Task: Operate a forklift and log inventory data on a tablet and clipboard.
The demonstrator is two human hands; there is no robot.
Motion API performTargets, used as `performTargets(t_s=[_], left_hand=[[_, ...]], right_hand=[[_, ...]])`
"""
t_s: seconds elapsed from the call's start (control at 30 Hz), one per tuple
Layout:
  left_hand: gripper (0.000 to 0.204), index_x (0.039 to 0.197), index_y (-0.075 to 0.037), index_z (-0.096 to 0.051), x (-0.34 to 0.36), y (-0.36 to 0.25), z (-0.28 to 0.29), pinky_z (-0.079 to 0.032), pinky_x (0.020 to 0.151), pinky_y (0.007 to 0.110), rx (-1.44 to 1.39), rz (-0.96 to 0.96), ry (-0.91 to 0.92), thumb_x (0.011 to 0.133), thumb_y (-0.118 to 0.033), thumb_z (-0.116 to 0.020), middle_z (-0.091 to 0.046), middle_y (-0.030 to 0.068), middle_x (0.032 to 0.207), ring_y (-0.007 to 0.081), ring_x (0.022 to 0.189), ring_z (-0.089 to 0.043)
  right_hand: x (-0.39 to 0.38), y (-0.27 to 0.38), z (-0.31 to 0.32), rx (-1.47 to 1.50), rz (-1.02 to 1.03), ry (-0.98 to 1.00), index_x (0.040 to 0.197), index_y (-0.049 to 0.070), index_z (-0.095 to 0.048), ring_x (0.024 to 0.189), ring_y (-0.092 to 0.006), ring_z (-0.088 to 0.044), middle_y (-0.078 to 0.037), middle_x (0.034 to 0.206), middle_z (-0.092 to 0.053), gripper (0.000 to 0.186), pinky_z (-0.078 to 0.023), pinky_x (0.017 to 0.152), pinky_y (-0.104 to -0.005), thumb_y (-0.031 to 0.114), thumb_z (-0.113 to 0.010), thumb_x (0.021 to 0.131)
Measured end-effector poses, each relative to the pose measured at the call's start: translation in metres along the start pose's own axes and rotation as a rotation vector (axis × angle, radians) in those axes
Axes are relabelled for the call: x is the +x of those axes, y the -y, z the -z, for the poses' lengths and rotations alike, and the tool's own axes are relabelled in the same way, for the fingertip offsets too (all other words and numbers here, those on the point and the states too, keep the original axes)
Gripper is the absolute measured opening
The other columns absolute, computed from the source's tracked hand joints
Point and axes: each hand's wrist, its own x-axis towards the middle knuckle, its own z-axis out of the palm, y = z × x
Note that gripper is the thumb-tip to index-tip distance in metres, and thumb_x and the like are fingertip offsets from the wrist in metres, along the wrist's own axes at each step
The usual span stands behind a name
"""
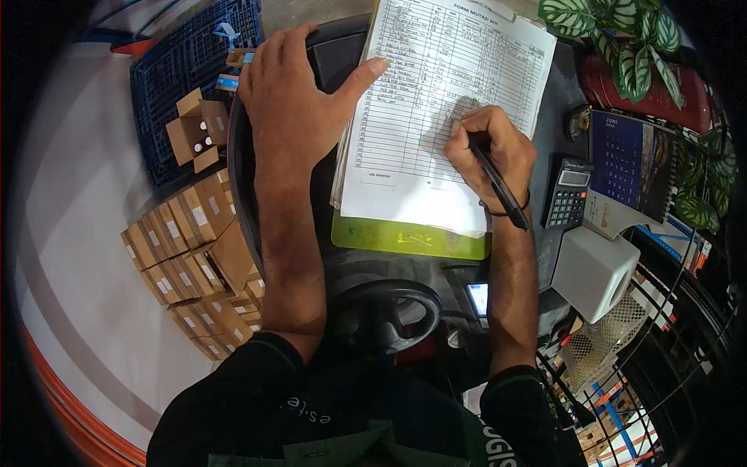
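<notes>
- Dark shirt (350, 412) nearest the lens, across the bottom of the frame; both forearms extend upward from it.
- Left hand (299, 109), upper left of centre: palm down, fingers loosely spread, thumb stretched out over the left part of the form sheet (420, 148). Grips nothing visible; thumb contact cannot be told.
- Right hand (498, 152), right of upper centre: pinches a black pen (502, 184) between thumb and fingers — barrel slanting to lower right, writing tip hidden by the fingers.
- Form sheet: upper centre, tilted, ruled in a table; handwriting in the upper rows, lower rows largely blank. Lies on more papers over a yellow-green board (412, 240), whose lower end shows.
- Worktop (554, 93): dark, beneath the board.
- Right of frame: calculator (569, 192) beside a desk calendar (626, 167); white housing (595, 272) below; leafy plant (646, 47) at upper right.
- Lower centre: black ring-shaped part (424, 296) — kind unclear; lit screen (478, 298) to its right.
- Left: stacked cartons (183, 222); above them, an open carton (185, 140) with white-topped items.
</notes>
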Motion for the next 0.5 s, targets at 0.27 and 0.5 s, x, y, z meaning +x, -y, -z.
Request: performTargets(t_s=[0.27,0.5], left_hand=[[0.091,0.138,0.0,-0.055,-0.0007,-0.0008,0.0003,-0.034,0.111,0.06,0.022,0.01,0.004,0.083,-0.071,-0.07,-0.058,0.0266,0.134,0.0404,0.131,-0.051],[0.091,0.138,-0.001,-0.057,-0.0013,-0.0021,0.0011,-0.035,0.11,0.059,0.021,0.005,0.004,0.082,-0.071,-0.071,-0.058,0.0262,0.134,0.0409,0.131,-0.051]], right_hand=[[0.0019,-0.0026,-0.0009,0.01,0.038,-0.018,0.085,0.005,-0.06,0.061,-0.009,-0.061,-0.005,0.071,-0.065,0.02,-0.05,0.054,-0.0267,0.009,-0.08,0.084],[0.0023,-0.0016,0.0022,-0.008,0.05,-0.016,0.085,0.005,-0.061,0.061,-0.0099,-0.063,-0.006,0.071,-0.066,0.021,-0.051,0.055,-0.0271,0.009,-0.081,0.083]])
